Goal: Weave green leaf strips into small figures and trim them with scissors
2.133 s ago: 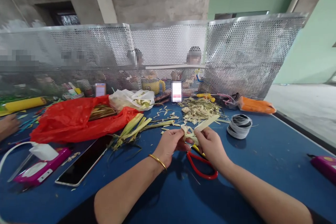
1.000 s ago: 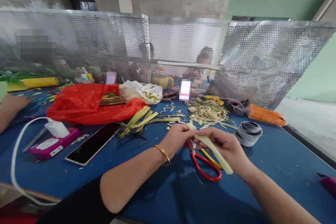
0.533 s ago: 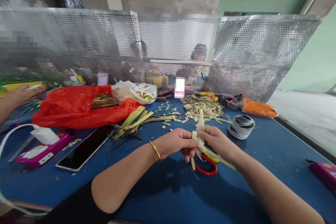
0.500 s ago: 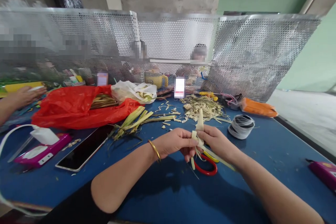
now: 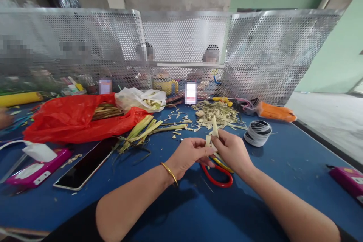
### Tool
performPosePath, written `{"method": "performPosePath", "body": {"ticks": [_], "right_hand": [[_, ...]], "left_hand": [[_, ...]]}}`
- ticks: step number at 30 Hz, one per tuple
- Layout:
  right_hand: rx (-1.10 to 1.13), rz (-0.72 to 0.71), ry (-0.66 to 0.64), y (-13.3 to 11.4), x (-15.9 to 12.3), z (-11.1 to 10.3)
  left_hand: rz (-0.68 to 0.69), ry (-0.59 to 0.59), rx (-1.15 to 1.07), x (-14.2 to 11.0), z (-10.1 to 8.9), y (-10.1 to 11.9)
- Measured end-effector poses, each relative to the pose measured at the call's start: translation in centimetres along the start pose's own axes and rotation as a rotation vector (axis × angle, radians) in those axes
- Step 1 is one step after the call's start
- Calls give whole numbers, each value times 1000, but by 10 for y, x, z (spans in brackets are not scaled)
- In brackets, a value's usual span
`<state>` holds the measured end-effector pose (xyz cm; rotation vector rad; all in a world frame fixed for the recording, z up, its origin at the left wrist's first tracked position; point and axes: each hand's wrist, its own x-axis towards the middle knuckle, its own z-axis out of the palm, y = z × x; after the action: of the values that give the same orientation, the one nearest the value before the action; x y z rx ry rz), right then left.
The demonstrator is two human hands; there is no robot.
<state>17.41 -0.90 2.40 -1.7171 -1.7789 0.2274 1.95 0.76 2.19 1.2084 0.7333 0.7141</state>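
Pale, flat leaf strips [image 5: 214,125], like dried husk, are held between both hands in the middle. My left hand [image 5: 191,154] has a gold bangle at the wrist and pinches the strips between thumb and fingers. From the other side my right hand [image 5: 233,150] grips the same strips, and one pointed end sticks up above its fingers. Beneath the hands lies a pair of scissors [image 5: 230,179] with a red and a yellow handle loop; the blades are hidden. To the right of my right hand stands a spool of white cord [image 5: 257,134].
Leaf scraps [image 5: 217,114] are heaped behind the hands. Longer stalks [image 5: 146,132] lie by a red plastic bag [image 5: 68,117]. On the left are a phone [image 5: 85,166] and a purple power strip [image 5: 39,174]. A perforated metal screen [image 5: 184,34] closes off the back, with people behind it.
The view has shifted slightly. My right hand has turned over the strips, and the long tail beneath it no longer shows. Another person's hand at the left has drawn back toward the edge.
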Motion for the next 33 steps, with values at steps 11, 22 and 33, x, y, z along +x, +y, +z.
{"method": "performPosePath", "body": {"ticks": [11, 22, 33], "right_hand": [[283, 1, -104, 4, 8, -13], [718, -258, -513, -7, 0, -23], [888, -225, -35, -6, -1, -19]], "left_hand": [[47, 223, 52, 4, -3, 3], [31, 261, -142, 12, -17, 7], [-19, 138, 81, 7, -15, 4]]}}
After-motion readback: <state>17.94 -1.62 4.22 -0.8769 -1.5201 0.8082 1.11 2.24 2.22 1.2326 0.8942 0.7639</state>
